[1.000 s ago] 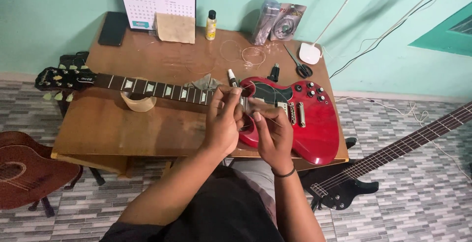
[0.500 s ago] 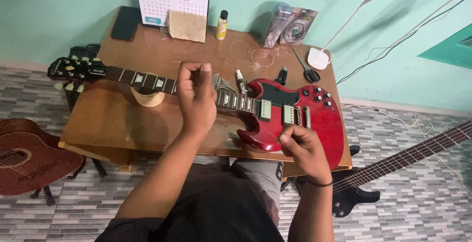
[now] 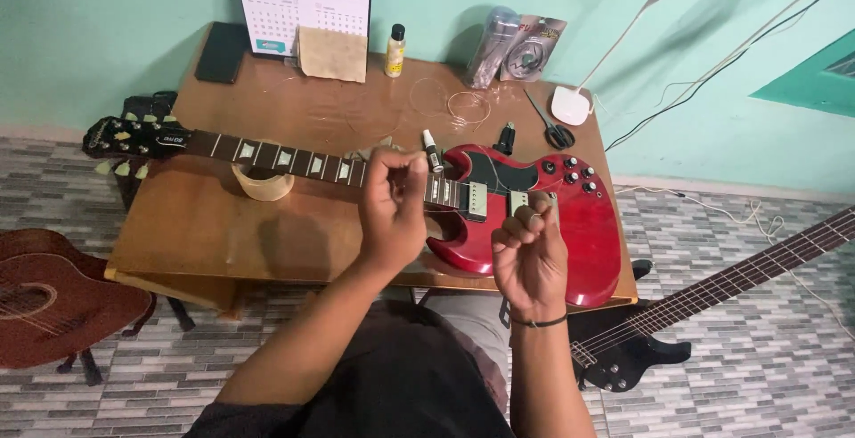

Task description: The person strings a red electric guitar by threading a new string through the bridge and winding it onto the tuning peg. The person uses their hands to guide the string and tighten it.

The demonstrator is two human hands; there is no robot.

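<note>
In the head view, the red guitar (image 3: 534, 215) lies flat across the wooden table (image 3: 223, 233) in the middle of the frame, its neck pointing to the left. The left hand (image 3: 392, 211) hovers over the neck with fingers pinched together. The right hand (image 3: 530, 255), loosely curled, is just below the guitar body; whether either holds a string cannot be told.

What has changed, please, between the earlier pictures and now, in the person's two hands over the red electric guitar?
The hands, together over the guitar's body a second ago, have drawn apart. The left hand has moved towards the neck, pinched shut; the right hand has come back towards the person, fingers curled. Whether a string runs between them cannot be told. The red electric guitar and the wooden table have stayed put.
</note>
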